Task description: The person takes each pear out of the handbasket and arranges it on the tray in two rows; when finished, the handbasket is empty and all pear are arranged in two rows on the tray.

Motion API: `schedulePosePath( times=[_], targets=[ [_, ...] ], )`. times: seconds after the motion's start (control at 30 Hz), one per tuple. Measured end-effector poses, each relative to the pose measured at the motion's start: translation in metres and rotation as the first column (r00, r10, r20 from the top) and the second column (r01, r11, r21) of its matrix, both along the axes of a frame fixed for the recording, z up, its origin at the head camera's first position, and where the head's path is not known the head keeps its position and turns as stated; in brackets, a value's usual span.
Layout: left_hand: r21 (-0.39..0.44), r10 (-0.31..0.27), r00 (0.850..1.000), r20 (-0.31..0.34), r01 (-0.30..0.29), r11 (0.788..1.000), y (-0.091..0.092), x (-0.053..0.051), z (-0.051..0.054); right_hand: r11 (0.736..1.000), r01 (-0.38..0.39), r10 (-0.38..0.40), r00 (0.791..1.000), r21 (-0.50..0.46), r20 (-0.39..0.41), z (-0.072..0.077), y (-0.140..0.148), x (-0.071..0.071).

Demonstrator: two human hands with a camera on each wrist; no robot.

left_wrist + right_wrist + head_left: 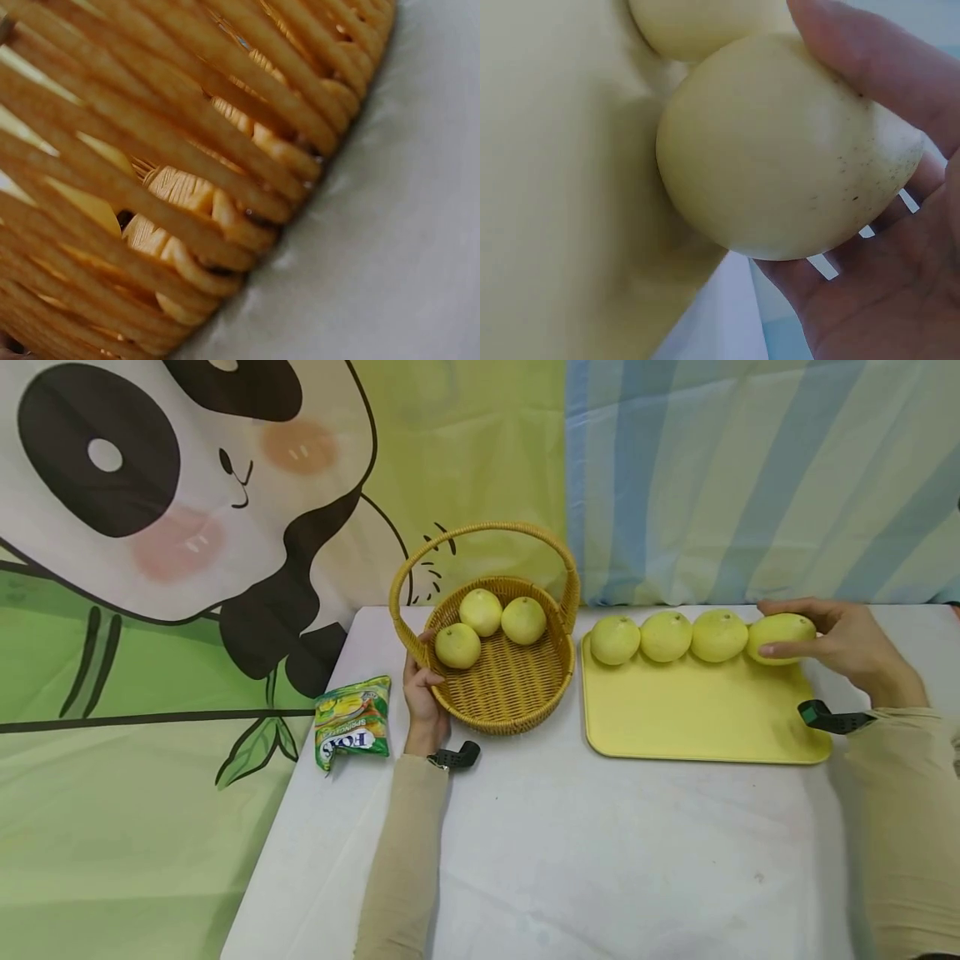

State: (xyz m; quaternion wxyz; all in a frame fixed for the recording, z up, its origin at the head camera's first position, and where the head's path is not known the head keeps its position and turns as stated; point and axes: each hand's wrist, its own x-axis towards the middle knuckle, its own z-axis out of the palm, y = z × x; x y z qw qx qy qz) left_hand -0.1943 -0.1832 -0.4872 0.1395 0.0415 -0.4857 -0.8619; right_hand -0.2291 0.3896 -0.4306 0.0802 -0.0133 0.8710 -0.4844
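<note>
A wicker basket with a tall hoop handle stands at the back centre, with three round pale yellow fruits inside. My left hand grips its left side near the handle's foot. The left wrist view is filled by the basket's woven wall. On the right is a yellow tray with a row of several like fruits along its back edge. My right hand holds the rightmost fruit, thumb on the near side and fingers behind. That fruit has dark specks and sits by its neighbour.
A green snack packet lies left of the basket, close to the left edge of the white-covered table. Behind the table hang a panda-print cloth and a blue striped cloth.
</note>
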Motion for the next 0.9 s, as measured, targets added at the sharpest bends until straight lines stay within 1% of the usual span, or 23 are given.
schedulePosePath(
  times=[0.3, 0.47, 0.63, 0.73, 0.9],
  targets=[
    [-0.011, 0.0, 1.0, 0.004, 0.0, 1.0, -0.001, -0.001, 0.002, 0.997, -0.04, 0.037, 0.998, 0.062, 0.051, 0.001, -0.003, -0.005],
    [-0.017, -0.009, 1.0, 0.005, 0.009, 1.0, -0.002, -0.002, 0.001, 0.995, -0.065, 0.06, 0.996, 0.075, 0.069, 0.0, -0.002, -0.009],
    [-0.025, -0.019, 1.0, -0.003, 0.019, 1.0, -0.003, -0.002, -0.001, 0.989, -0.08, 0.07, 0.994, 0.127, 0.082, -0.001, -0.003, -0.011],
    [-0.027, -0.019, 1.0, -0.01, 0.018, 0.999, -0.003, -0.002, -0.001, 0.988, -0.062, 0.052, 0.996, 0.141, 0.077, 0.001, -0.005, -0.009],
    [-0.024, -0.016, 1.0, -0.006, 0.015, 1.0, -0.002, 0.0, 0.0, 0.995, -0.018, 0.014, 0.999, 0.101, 0.046, 0.011, -0.011, -0.003]
  ],
)
